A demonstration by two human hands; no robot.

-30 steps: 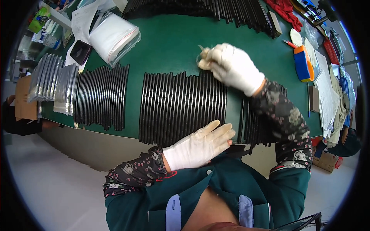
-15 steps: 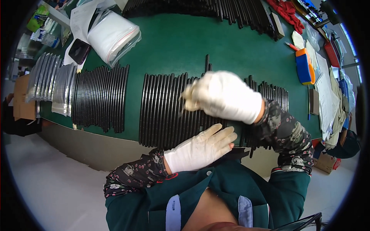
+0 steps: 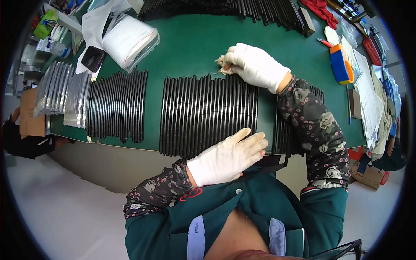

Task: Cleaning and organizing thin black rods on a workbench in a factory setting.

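A row of slim black rods [image 3: 208,115] lies side by side on the green tabletop in front of me. My right hand [image 3: 255,66], in a white glove, is closed on a crumpled beige rag [image 3: 223,64] at the far ends of these rods. Across their near ends, by the table's front edge, rests my left hand [image 3: 227,158], also gloved, its fingers stretched out and holding nothing. To the right, partly behind my right sleeve, is a smaller group of rods [image 3: 284,130]. Another row of black rods [image 3: 116,106] lies to the left.
Plastic-wrapped bundles [image 3: 77,99] and a phone [image 3: 93,58] are at the left, near a bagged white roll [image 3: 130,41]. More rods [image 3: 255,11] lie along the far side. An orange and blue tape dispenser [image 3: 341,64] stands at the right, beside a dark block [image 3: 354,104].
My right hand has moved away from me with the rag, from the middle of the rods to their far ends. One rod that jutted out is now level with the row. My left hand stays nearly in place.
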